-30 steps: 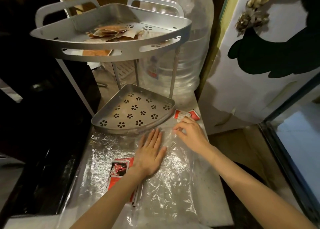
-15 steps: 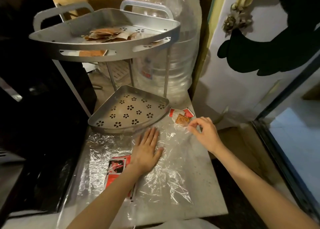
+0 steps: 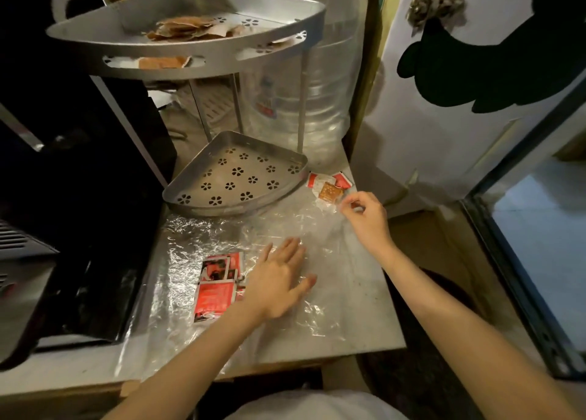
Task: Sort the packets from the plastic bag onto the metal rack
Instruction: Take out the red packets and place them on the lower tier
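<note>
Plastic bag (image 3: pixel 253 261) holds red packets (image 3: pixel 218 284) under flat left hand (image 3: pixel 279 280); right hand (image 3: pixel 367 218) grip pinches its edge.

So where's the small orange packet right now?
In the head view the small orange packet lies on the counter right of the rack's lower shelf, on the red and white packets, just left of the right hand.
</note>
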The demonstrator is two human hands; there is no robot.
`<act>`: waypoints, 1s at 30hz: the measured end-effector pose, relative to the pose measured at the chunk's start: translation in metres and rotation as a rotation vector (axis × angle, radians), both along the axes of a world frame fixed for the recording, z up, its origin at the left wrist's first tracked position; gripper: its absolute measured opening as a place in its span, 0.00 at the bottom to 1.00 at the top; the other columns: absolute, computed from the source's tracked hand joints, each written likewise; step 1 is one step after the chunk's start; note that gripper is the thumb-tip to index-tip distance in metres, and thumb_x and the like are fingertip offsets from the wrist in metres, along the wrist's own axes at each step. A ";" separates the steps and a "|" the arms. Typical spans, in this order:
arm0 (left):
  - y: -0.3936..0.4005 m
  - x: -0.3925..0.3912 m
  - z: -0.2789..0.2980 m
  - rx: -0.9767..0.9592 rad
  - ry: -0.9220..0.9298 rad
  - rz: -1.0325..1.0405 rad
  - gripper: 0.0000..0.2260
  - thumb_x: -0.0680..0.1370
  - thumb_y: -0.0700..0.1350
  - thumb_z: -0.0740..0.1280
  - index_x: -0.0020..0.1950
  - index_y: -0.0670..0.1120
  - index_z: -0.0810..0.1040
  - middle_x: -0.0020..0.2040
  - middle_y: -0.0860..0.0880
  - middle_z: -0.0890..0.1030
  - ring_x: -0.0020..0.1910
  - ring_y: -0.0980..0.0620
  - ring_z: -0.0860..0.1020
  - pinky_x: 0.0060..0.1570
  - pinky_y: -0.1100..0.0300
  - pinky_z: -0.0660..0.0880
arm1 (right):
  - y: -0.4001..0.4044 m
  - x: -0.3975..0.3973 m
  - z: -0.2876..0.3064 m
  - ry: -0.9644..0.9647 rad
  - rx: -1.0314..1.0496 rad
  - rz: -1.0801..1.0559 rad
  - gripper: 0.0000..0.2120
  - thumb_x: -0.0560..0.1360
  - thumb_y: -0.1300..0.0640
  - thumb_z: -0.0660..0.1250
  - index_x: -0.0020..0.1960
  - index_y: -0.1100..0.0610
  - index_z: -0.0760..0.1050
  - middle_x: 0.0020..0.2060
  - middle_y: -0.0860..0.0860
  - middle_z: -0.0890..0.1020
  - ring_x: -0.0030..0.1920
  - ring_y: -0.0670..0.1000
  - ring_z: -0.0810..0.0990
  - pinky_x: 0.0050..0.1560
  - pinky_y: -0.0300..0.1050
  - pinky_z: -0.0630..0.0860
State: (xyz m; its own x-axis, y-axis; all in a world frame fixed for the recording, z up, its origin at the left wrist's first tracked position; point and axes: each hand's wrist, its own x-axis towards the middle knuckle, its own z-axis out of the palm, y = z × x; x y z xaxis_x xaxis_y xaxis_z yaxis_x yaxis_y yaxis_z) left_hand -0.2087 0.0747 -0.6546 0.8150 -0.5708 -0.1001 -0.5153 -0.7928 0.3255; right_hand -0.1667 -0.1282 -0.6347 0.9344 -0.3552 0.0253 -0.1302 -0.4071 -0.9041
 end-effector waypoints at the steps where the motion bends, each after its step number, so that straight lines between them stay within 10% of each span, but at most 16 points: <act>1: -0.002 -0.008 -0.004 0.031 -0.011 0.018 0.35 0.72 0.64 0.36 0.75 0.49 0.49 0.77 0.50 0.51 0.76 0.54 0.46 0.72 0.54 0.38 | 0.003 -0.002 -0.001 -0.002 0.028 -0.008 0.06 0.72 0.63 0.67 0.49 0.58 0.76 0.53 0.54 0.76 0.49 0.49 0.75 0.44 0.31 0.70; 5: -0.009 -0.021 -0.011 0.102 -0.086 0.078 0.30 0.74 0.58 0.33 0.75 0.49 0.44 0.77 0.49 0.48 0.75 0.51 0.42 0.72 0.49 0.36 | 0.019 -0.022 0.002 -0.034 0.135 -0.133 0.20 0.72 0.61 0.69 0.62 0.58 0.68 0.57 0.51 0.72 0.55 0.47 0.73 0.53 0.36 0.71; 8: -0.013 -0.024 -0.014 0.133 -0.099 0.087 0.29 0.75 0.56 0.33 0.75 0.49 0.42 0.77 0.49 0.46 0.74 0.51 0.38 0.70 0.49 0.33 | 0.036 -0.049 0.007 0.051 0.051 -0.055 0.09 0.72 0.52 0.69 0.44 0.58 0.74 0.39 0.50 0.77 0.41 0.49 0.75 0.40 0.34 0.70; 12: -0.012 -0.028 -0.019 0.127 -0.098 0.059 0.28 0.75 0.57 0.31 0.75 0.52 0.41 0.77 0.50 0.42 0.74 0.50 0.35 0.70 0.49 0.31 | 0.062 -0.070 -0.001 0.249 -0.255 0.135 0.22 0.69 0.39 0.66 0.35 0.59 0.75 0.32 0.51 0.79 0.35 0.50 0.76 0.37 0.47 0.72; 22: -0.003 -0.026 -0.031 -0.048 0.087 0.028 0.36 0.66 0.67 0.21 0.72 0.56 0.36 0.75 0.54 0.37 0.73 0.56 0.33 0.73 0.48 0.36 | 0.031 -0.081 -0.011 0.222 -0.088 0.108 0.12 0.75 0.57 0.65 0.33 0.50 0.70 0.29 0.44 0.74 0.31 0.41 0.72 0.33 0.30 0.68; 30: -0.003 -0.027 -0.035 0.030 0.054 0.009 0.30 0.72 0.64 0.29 0.73 0.55 0.37 0.75 0.53 0.35 0.73 0.53 0.32 0.72 0.48 0.32 | -0.041 -0.079 -0.001 0.248 0.187 -0.034 0.02 0.74 0.62 0.65 0.43 0.59 0.74 0.35 0.52 0.80 0.35 0.47 0.78 0.37 0.38 0.71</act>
State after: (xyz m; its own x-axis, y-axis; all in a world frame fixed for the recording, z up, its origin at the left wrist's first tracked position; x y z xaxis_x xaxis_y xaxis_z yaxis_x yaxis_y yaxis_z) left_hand -0.2353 0.0713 -0.6900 0.8128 -0.5600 -0.1608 -0.4908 -0.8068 0.3290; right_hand -0.2462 -0.1687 -0.6354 0.8914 -0.3637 -0.2706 -0.3670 -0.2285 -0.9017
